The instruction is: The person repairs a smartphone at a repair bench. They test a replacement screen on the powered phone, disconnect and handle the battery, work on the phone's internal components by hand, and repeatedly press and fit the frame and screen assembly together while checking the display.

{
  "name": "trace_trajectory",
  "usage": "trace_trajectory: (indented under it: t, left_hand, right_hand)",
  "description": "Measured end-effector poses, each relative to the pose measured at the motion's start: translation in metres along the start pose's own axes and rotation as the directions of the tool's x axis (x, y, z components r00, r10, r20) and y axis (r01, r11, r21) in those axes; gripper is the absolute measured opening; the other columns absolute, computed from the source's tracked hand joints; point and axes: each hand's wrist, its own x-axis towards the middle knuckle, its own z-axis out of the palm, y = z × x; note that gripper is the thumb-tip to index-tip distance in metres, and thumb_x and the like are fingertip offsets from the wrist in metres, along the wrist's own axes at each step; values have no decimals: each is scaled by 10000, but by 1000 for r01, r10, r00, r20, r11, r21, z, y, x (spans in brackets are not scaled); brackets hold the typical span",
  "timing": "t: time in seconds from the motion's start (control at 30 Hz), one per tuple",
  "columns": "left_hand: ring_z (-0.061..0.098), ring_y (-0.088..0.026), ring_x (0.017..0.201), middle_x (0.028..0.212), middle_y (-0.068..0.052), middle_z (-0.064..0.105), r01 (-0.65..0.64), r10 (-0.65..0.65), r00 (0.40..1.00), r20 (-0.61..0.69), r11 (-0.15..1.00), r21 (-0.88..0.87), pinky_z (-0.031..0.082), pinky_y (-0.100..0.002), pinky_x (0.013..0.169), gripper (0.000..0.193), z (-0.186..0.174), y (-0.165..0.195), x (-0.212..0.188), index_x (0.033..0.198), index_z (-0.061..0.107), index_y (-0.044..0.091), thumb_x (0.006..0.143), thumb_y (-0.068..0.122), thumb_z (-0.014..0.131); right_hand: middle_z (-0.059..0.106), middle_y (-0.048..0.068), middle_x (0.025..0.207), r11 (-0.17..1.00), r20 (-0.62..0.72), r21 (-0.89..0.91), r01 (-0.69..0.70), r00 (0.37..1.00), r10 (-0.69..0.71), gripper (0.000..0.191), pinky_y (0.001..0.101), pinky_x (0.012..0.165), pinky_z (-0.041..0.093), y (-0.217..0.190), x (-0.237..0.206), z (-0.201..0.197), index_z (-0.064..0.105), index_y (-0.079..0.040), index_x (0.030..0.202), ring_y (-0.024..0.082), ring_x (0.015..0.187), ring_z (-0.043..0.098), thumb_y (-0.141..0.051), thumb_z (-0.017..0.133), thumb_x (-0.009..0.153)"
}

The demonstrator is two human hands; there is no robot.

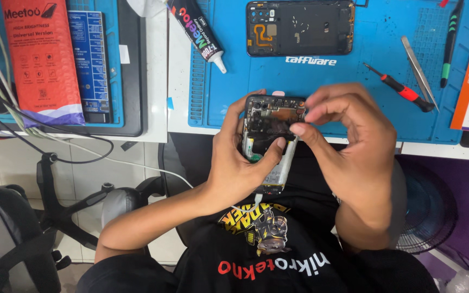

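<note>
Opened phone (270, 138) | left hand (234, 163) grips its side, thumb across | right hand (348, 135) fingertips pinched at its top

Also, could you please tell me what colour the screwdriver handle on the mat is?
Red and black; the screwdriver shows best in the head view.

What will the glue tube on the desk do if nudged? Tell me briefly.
The glue tube lies on its side and looks round, so it would probably roll. It looks small, so likely light. Its tapered white nozzle might make it swing in an arc rather than run straight.
</note>
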Motion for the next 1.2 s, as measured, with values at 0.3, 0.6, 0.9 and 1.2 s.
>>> trace_trajectory:
  t: [0.3,0.6,0.9,1.2]
  left_hand:
    - [691,-144,1147,1250,-150,714,118,-104,992,76,972,-203,573,-291,986,764,4,-14,3,1539,341,-20,921,18,788]
    - [751,-138,923,1064,-150,769,264,-246,964,100,924,-278,613,-268,770,465,1,-18,7,1320,497,-62,946,49,751]
    - [724,-105,967,1088,-129,756,174,-171,985,38,933,-316,589,-245,823,374,-1,-9,5,1315,482,-51,1008,29,682]
    - [684,-88,1058,1166,-112,732,124,-109,991,71,961,-248,559,-239,906,371,-4,-6,0,1349,516,-53,1005,-26,654]
  right_hand:
    - [680,120,1044,908,-40,404,-109,990,137,181,247,895,527,46,-19,-26,597,32,1060,135,975,650,117,747,1003]
    - [702,100,1021,814,-166,558,-160,940,298,142,286,812,598,68,14,-73,638,10,1099,136,892,684,89,680,987]
    - [731,96,1032,965,-39,-203,-168,986,163,155,232,726,562,96,26,-48,678,44,1131,119,909,718,44,757,998]
    - [688,139,1150,886,33,-443,133,991,-133,185,241,644,553,33,25,-34,719,0,1141,177,924,715,51,797,980]
